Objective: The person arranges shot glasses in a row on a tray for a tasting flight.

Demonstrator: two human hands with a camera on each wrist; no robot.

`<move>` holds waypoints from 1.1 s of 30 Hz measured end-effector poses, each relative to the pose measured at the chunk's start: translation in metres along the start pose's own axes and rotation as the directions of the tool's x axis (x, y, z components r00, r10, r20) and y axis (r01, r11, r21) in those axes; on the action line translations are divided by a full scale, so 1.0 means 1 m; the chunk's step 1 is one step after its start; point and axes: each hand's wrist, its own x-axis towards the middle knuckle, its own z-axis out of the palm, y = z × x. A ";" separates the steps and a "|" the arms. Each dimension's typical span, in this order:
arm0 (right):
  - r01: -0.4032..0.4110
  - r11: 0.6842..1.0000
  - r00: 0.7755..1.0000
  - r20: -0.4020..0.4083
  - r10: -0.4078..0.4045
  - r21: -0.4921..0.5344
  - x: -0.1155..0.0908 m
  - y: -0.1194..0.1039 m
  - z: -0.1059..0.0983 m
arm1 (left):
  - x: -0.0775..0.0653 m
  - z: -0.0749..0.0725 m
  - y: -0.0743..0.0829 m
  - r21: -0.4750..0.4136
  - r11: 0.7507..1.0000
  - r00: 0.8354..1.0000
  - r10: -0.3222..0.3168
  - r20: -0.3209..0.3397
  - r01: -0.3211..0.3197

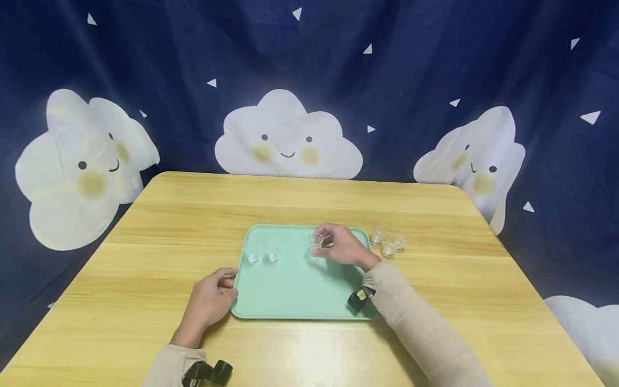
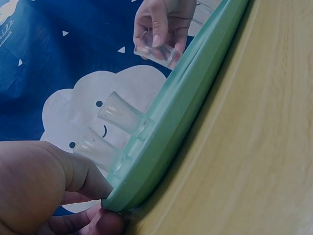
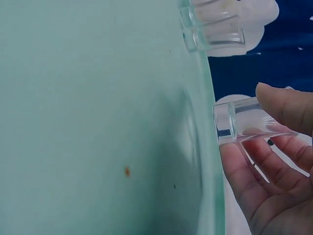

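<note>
In the head view my right hand [image 1: 340, 244] holds a small clear shot glass [image 1: 315, 243] upright at the back of the mint-green tray [image 1: 300, 295]. The right wrist view shows thumb and fingers around that shot glass [image 3: 252, 120], its thick base close to the tray surface. My left hand [image 1: 211, 298] pinches the tray's left edge. In the left wrist view its thumb lies above the rim [image 2: 146, 183] and its fingers curl below. Two more shot glasses, one at far left [image 1: 252, 253] and one beside it [image 1: 273, 252], stand upright on the tray.
Several more clear glasses [image 1: 388, 248] stand grouped on the wooden table [image 1: 193, 204], just past the tray's right edge. Behind the table hangs a dark blue curtain [image 1: 184, 48] with cloud prints. Each wrist wears a black camera mount [image 1: 358, 300].
</note>
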 end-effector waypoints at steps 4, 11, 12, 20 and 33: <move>-0.007 1.000 1.000 0.013 0.007 -0.011 0.003 -0.002 0.005 | 0.000 0.000 0.000 -0.004 1.000 1.000 0.000 0.000 0.000; -0.023 0.999 0.999 0.034 0.024 -0.029 0.009 -0.005 0.013 | 0.000 -0.001 0.001 -0.010 1.000 1.000 0.003 0.001 -0.003; -0.022 0.999 0.999 0.037 0.023 -0.029 0.010 -0.006 0.014 | 0.000 -0.001 0.001 -0.012 1.000 1.000 0.003 0.001 -0.003; -0.018 0.998 0.998 0.062 0.021 -0.052 0.014 -0.009 0.021 | 0.001 0.000 -0.001 -0.009 1.000 1.000 0.007 -0.004 -0.007; -0.011 0.998 0.997 0.078 0.015 -0.060 0.021 -0.011 0.029 | 0.002 0.000 -0.001 0.006 1.000 1.000 0.014 -0.011 -0.014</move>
